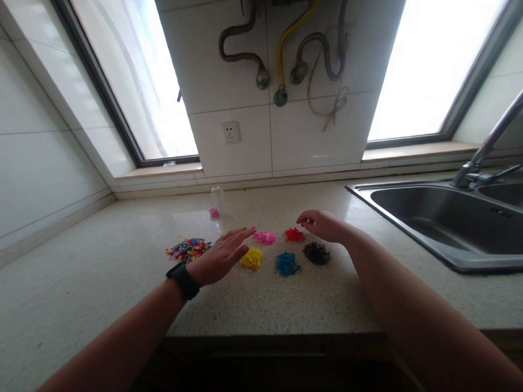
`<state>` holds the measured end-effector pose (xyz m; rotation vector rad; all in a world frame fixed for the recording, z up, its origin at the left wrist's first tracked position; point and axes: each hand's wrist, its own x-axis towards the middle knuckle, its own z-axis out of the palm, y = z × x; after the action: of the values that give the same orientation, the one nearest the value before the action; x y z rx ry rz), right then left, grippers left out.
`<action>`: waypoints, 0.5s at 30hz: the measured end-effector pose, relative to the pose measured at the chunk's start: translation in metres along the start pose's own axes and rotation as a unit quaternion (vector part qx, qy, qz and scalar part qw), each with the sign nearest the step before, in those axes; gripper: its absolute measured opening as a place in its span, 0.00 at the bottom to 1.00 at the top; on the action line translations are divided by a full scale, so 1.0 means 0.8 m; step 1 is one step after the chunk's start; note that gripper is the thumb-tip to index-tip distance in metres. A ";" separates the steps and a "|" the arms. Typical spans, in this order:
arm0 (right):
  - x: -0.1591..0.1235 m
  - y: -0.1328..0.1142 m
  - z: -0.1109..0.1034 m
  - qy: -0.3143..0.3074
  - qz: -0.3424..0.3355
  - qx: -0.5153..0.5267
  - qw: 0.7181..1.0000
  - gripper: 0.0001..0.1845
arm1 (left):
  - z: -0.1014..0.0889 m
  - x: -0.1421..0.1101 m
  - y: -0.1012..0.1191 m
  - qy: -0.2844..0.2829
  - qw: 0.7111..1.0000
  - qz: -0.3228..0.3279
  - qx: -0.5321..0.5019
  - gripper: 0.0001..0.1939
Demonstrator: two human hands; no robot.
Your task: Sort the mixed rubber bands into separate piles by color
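Note:
My left hand (223, 252), with a dark watch (184, 280) on the wrist, is stretched out flat between a mixed multicoloured pile of small rubber bands (188, 249) and a yellow pile (251, 258). Its fingertips reach the edge of a pink pile (264, 237). My right hand (321, 223) hovers just above and right of a red pile (294, 234), thumb and fingers pinched together; whatever may be between them is too small to make out. Nearer to me lie a blue pile (287, 263) and a black pile (316, 253).
A clear upright container (217, 197) stands behind the piles, with a pink clump (213, 212) at its base. On the right is a steel sink (418, 212) with a faucet (472, 169). Pipes and a wall socket (231, 132) are on the tiled wall behind the speckled counter (258, 309).

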<state>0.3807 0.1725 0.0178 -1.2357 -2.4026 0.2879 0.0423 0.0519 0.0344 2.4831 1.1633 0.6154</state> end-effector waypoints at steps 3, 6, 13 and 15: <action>0.000 0.000 0.001 -0.004 0.001 0.006 1.000 0.15 | 0.001 0.008 -0.011 -0.003 1.000 -0.006 0.013 0.28; -0.001 0.000 0.002 -0.008 0.006 0.003 1.000 0.15 | -0.002 0.029 -0.014 0.007 1.000 0.003 0.018 0.28; -0.002 0.003 0.003 -0.012 0.001 0.002 1.000 0.15 | 0.007 0.078 -0.031 0.013 0.998 0.046 0.051 0.30; -0.002 0.004 0.004 -0.018 -0.001 0.007 1.000 0.15 | 0.010 0.082 -0.039 0.013 0.996 0.052 0.074 0.32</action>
<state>0.3821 0.1730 0.0134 -1.2323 -2.4269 0.3282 0.0642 0.1211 0.0287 2.6826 1.1318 0.6105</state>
